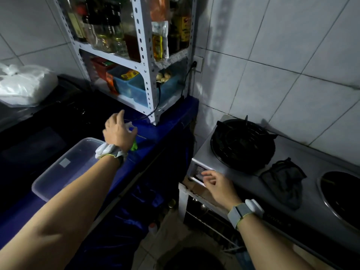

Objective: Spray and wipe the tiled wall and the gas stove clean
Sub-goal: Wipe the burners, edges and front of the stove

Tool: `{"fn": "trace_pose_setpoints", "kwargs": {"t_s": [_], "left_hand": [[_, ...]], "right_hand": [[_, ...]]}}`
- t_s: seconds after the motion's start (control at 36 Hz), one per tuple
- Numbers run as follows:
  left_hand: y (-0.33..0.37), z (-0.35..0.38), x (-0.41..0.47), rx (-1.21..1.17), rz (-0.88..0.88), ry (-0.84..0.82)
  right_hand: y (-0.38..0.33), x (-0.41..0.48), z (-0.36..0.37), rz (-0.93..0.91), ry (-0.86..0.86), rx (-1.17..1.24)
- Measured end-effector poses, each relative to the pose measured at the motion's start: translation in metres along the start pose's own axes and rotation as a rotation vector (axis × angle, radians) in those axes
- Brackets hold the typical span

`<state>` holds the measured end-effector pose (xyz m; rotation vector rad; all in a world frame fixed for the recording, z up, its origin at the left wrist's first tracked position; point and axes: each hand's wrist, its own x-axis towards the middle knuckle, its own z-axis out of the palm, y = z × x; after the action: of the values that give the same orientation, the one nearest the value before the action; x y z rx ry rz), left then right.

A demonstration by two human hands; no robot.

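Note:
A spray bottle [131,128] with a white trigger head and a green body stands on the blue-covered counter [171,121]. My left hand [116,133] is over it with fingers curled round its top and the index finger lifted. My right hand [218,185] hovers over the front left corner of the steel gas stove [253,188], fingers loosely bent, holding nothing. A dark grey cloth [282,179] lies crumpled on the stove between the left burner [242,145] and the right burner [341,193]. The white tiled wall [272,71] rises behind the stove.
A white metal rack [145,61] with bottles and blue bins stands on the counter, with a black cord [158,98] running from a wall socket. A clear plastic box [64,170] sits near my left forearm. At far left lies a white plastic bag [23,82].

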<state>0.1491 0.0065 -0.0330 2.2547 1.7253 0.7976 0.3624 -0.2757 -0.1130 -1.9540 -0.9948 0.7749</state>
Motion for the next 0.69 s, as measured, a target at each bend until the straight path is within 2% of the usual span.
{"fn": "trace_pose_setpoints", "kwargs": {"t_s": [0.08,0.14,0.19,0.25,0.31,0.36,0.42,0.47,0.58,0.69], "left_hand": [[0.013,0.0,-0.017,0.025,0.134,0.184],[0.03,0.01,-0.031,0.023,0.261,0.223],[0.045,0.022,-0.047,-0.043,0.41,0.206],[0.057,0.03,-0.064,-0.129,0.493,0.13],[0.075,0.042,-0.089,-0.224,0.546,0.029],[0.093,0.052,-0.115,-0.295,0.58,-0.077],[0.113,0.062,-0.142,-0.359,0.585,-0.186],[0.13,0.072,-0.167,-0.419,0.561,-0.308],[0.168,0.094,-0.214,-0.42,0.464,-0.631],[0.201,0.121,-0.245,-0.421,0.346,-0.799]], "right_hand": [[0.019,-0.003,-0.017,0.051,0.194,-0.068],[0.034,-0.01,-0.04,0.04,0.394,-0.174],[0.05,-0.018,-0.064,0.0,0.604,-0.32],[0.063,-0.024,-0.086,0.037,0.707,-0.413],[0.078,-0.03,-0.112,0.179,0.661,-0.472],[0.093,-0.033,-0.131,0.277,0.533,-0.62],[0.103,-0.037,-0.141,0.268,0.418,-0.786],[0.105,-0.039,-0.143,0.226,0.384,-0.843],[0.097,-0.044,-0.133,0.189,0.328,-0.738],[0.088,-0.047,-0.121,0.128,0.263,-0.525]]}}
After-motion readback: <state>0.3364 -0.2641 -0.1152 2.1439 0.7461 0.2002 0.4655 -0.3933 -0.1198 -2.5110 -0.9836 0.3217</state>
